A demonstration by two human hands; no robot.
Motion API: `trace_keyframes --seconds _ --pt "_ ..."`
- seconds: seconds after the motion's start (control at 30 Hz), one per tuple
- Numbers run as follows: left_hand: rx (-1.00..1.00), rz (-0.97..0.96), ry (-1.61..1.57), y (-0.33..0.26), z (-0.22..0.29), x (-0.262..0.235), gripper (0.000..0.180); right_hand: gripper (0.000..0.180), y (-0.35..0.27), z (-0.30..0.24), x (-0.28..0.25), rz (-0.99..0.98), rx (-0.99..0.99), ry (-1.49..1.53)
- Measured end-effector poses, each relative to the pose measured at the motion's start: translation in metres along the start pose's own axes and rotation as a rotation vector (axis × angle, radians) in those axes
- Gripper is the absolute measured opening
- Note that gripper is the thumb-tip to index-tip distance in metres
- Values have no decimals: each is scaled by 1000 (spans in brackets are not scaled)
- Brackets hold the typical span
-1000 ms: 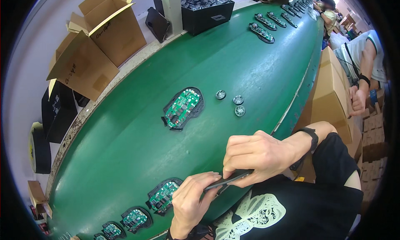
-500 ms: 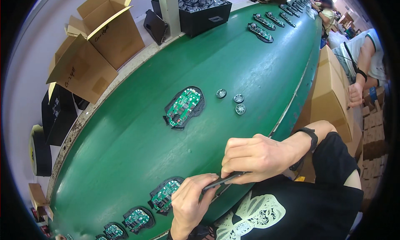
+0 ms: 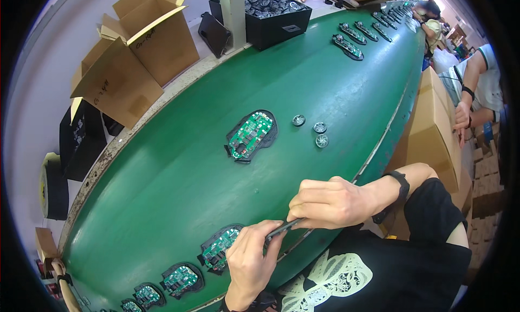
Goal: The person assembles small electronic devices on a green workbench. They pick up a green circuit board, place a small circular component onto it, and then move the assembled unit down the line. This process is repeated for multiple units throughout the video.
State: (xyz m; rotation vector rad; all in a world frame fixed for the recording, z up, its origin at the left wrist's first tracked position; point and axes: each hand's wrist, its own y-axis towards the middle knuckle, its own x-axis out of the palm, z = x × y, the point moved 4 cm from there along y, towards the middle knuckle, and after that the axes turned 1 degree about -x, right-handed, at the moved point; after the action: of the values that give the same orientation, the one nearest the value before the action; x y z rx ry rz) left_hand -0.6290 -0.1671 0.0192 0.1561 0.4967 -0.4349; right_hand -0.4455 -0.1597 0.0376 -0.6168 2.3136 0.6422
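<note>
At the belt's near edge, both my hands grip a thin dark flat piece (image 3: pixel 283 229), seen nearly edge-on; its exact kind is hidden by my fingers. My left hand (image 3: pixel 252 256) pinches its near left end. My right hand (image 3: pixel 331 204), wearing a black wristband, closes over its other end. Just left of my left hand lies a black shell with a green circuit board (image 3: pixel 221 248). Farther up the belt rests another shell with a green board (image 3: pixel 251 136). Right of that sit three small round wheel-like parts, one of them a silvery wheel (image 3: pixel 322 141).
The green belt (image 3: pixel 179 187) carries several more board assemblies (image 3: pixel 181 279) at lower left and a far row (image 3: pixel 348 46). Along its far side stand open cartons (image 3: pixel 122 79) and a black bin (image 3: pixel 279 27) of round parts. A tall carton (image 3: pixel 433 127) and a co-worker's arm (image 3: pixel 470 89) are at right.
The whole view has shifted slightly, with the belt's things now farther right. Another person's hand has come in at lower left. My hands still hold the dark piece, now tilted a little more steeply.
</note>
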Motion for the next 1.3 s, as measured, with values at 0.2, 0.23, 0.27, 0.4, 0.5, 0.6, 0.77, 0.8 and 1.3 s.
trace_keyframes --seconds 0.2,0.23,0.27,0.4,0.5,0.6,0.77,0.8,1.3 --pt "-117 -2 15 4 -12 -5 27 22 7 18 10 -50 110 219" --pt "-175 16 13 8 -7 -10 25 23 12 23 6 -59 123 271" --pt "-183 38 15 13 -4 -17 43 23 18 29 1 -70 137 323" --pt "-306 114 -43 12 -22 -40 90 30 27 74 -39 -14 588 378" --pt "-418 59 -221 21 -11 -29 70 31 16 77 -37 2 641 464" --pt "-333 -69 -200 28 -6 -12 90 31 13 60 -20 -33 528 480" --pt "-197 10 -182 18 -29 7 40 22 3 35 -5 148 68 215" --pt "-146 28 -164 18 -26 5 36 22 2 31 -4 172 55 170" --pt "105 138 -37 24 -13 1 29 24 -4 23 -7 147 44 27"
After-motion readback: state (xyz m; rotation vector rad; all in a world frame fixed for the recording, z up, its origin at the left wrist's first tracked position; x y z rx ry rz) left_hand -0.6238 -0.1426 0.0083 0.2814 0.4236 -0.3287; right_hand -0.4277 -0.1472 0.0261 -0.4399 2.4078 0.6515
